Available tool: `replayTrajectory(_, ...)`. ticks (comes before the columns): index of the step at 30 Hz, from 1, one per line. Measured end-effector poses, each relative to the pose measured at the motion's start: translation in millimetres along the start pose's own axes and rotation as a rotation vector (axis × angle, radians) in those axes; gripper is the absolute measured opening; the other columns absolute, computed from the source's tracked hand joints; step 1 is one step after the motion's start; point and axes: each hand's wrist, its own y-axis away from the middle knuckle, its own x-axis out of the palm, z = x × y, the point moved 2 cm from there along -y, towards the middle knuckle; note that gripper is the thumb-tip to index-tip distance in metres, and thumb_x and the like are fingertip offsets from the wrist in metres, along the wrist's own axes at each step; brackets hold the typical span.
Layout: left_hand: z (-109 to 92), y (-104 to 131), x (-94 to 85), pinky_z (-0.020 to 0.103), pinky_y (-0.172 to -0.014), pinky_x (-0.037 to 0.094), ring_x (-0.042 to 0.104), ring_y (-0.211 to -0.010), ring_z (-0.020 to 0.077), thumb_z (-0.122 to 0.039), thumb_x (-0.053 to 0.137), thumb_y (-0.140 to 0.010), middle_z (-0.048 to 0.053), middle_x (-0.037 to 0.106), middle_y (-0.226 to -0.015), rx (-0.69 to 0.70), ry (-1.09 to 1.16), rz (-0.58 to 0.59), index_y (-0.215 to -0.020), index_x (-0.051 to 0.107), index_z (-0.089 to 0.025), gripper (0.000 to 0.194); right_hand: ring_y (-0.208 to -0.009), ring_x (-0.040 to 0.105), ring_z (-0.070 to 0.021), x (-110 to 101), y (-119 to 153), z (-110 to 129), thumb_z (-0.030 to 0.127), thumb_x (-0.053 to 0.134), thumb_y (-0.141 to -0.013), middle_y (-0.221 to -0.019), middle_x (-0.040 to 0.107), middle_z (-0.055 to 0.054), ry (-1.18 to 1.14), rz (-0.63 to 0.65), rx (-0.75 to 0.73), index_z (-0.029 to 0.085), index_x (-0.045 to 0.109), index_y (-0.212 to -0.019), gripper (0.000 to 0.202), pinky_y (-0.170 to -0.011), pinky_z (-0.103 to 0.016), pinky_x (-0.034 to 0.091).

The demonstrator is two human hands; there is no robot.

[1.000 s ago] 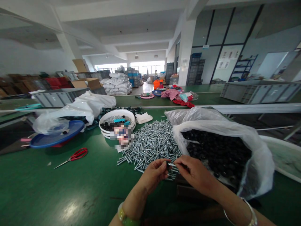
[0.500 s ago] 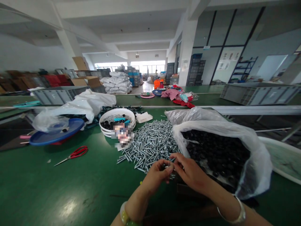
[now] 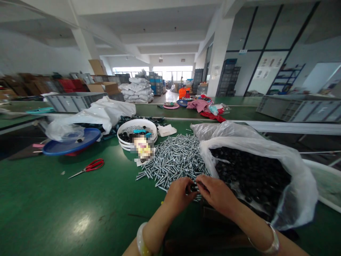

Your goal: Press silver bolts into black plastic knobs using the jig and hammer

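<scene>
My left hand (image 3: 179, 193) is closed, its thumb and fingers pinching a small black part (image 3: 192, 188) that is mostly hidden. My right hand (image 3: 217, 193) meets it fingertip to fingertip, closed on a silvery bolt (image 3: 196, 188) of which only a short bit shows. Just beyond both hands spreads a heap of metal bolts (image 3: 176, 160). To the right of the heap, an open clear plastic bag (image 3: 298, 170) is full of black round parts (image 3: 250, 174). Under my right forearm there is a dark box-like edge, largely covered.
Red-handled scissors (image 3: 92, 166) lie on the green table (image 3: 48, 202) at left. Stacked white bowls (image 3: 125, 145) with small parts stand behind the heap, near a blue tray (image 3: 64, 147). Grey crates (image 3: 74, 102) and coloured cloths (image 3: 198, 105) are farther back. A white basin rim (image 3: 330, 208) shows at right.
My hands have drawn closer together, and a black part now shows between my left fingers. The whole view has shifted slightly, so the table things appear farther right.
</scene>
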Motion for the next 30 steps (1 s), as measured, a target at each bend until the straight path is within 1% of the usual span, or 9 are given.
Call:
replayTrajectory(5,-5.5,3.3,0.8,0.026,-0.060,0.035,0.055,-0.070,0.0189,-0.020,0.056,-0.072,0.005,0.063,-0.078,0.061,-0.139,0.049,-0.083,0.060,-0.017,0.012,-0.074,0.061,-0.0208,-0.3,0.6,7.4,0.015,0.038,-0.086,-0.080,0.065,-0.009,0.113,0.047,-0.017,0.016,0.056,-0.088,0.018,-0.065,-0.030,0.042)
replayTrajectory(8,-4.6,4.1,1.7,0.025,-0.060,0.034,0.055,-0.069,0.0184,-0.022,0.057,-0.072,0.005,0.063,-0.077,0.043,-0.104,0.037,-0.083,0.060,-0.017,0.012,-0.081,0.061,-0.0199,-3.0,0.9,7.2,0.018,0.041,-0.086,-0.085,0.065,-0.007,-0.067,0.022,-0.027,0.017,0.055,-0.091,0.015,-0.070,-0.030,0.043)
replayTrajectory(11,-5.2,4.6,1.7,0.025,-0.058,0.033,0.055,-0.067,0.0178,-0.026,0.060,-0.071,0.004,0.062,-0.074,0.060,-0.095,0.061,-0.080,0.061,-0.017,0.012,-0.071,0.059,-0.0165,-5.2,2.6,-1.1,0.025,0.051,-0.082,-0.078,0.064,-0.003,-0.324,0.038,0.052,0.018,0.056,-0.087,0.010,-0.062,-0.027,0.043)
replayTrajectory(15,-8.0,3.7,-2.9,0.023,-0.055,0.031,0.052,-0.063,0.0155,-0.031,0.060,-0.073,0.002,0.060,-0.070,0.056,-0.064,0.021,-0.082,0.061,-0.018,0.016,-0.062,0.054,-0.0128,-9.6,5.8,-13.7,0.036,0.061,-0.074,-0.069,0.059,0.001,-0.660,0.035,0.132,0.018,0.054,-0.091,0.026,-0.056,-0.023,0.042)
replayTrajectory(17,-8.9,2.7,-5.3,0.023,-0.054,0.029,0.051,-0.060,0.0146,-0.034,0.061,-0.073,0.001,0.059,-0.066,0.042,-0.066,0.004,-0.080,0.060,-0.018,0.018,-0.064,0.053,-0.0125,-11.5,6.7,-15.8,0.038,0.058,-0.076,-0.069,0.058,0.001,-0.686,0.009,0.122,0.018,0.056,-0.088,0.023,-0.058,-0.024,0.042)
replayTrajectory(20,-10.5,2.2,-6.9,0.024,-0.054,0.029,0.050,-0.061,0.0147,-0.036,0.059,-0.075,0.001,0.058,-0.066,0.081,-0.096,0.010,-0.076,0.059,-0.018,0.018,-0.061,0.049,-0.0114,-10.4,7.6,-14.2,0.038,0.056,-0.077,-0.064,0.055,0.002,-0.668,-0.009,0.182,0.017,0.055,-0.071,0.022,-0.055,-0.023,0.039)
replayTrajectory(25,-11.8,3.7,-8.8,0.024,-0.055,0.029,0.051,-0.062,0.0152,-0.030,0.059,-0.075,0.001,0.059,-0.068,0.077,-0.122,0.001,-0.082,0.059,-0.018,0.014,-0.062,0.048,-0.0109,-8.3,9.8,-5.4,0.034,0.060,-0.074,-0.066,0.052,0.003,-0.792,-0.071,0.237,0.018,0.054,-0.083,0.019,-0.056,-0.022,0.039)
replayTrajectory(28,-13.5,4.9,-7.6,0.024,-0.054,0.029,0.050,-0.061,0.0153,-0.034,0.058,-0.076,0.001,0.058,-0.066,0.097,-0.149,0.022,-0.077,0.058,-0.018,0.016,-0.060,0.046,-0.0107,-7.7,10.4,-2.8,0.033,0.056,-0.077,-0.063,0.050,0.003,-0.801,-0.130,0.245,0.018,0.054,-0.073,0.016,-0.056,-0.023,0.037)
replayTrajectory(30,-14.3,5.5,-5.9,0.024,-0.055,0.029,0.050,-0.061,0.0154,-0.034,0.057,-0.077,0.002,0.058,-0.066,0.110,-0.161,0.028,-0.076,0.058,-0.018,0.016,-0.056,0.043,-0.0096,-4.8,10.6,-3.3,0.033,0.058,-0.074,-0.060,0.047,0.004,-0.917,-0.112,0.313,0.018,0.051,-0.069,0.017,-0.052,-0.022,0.035)
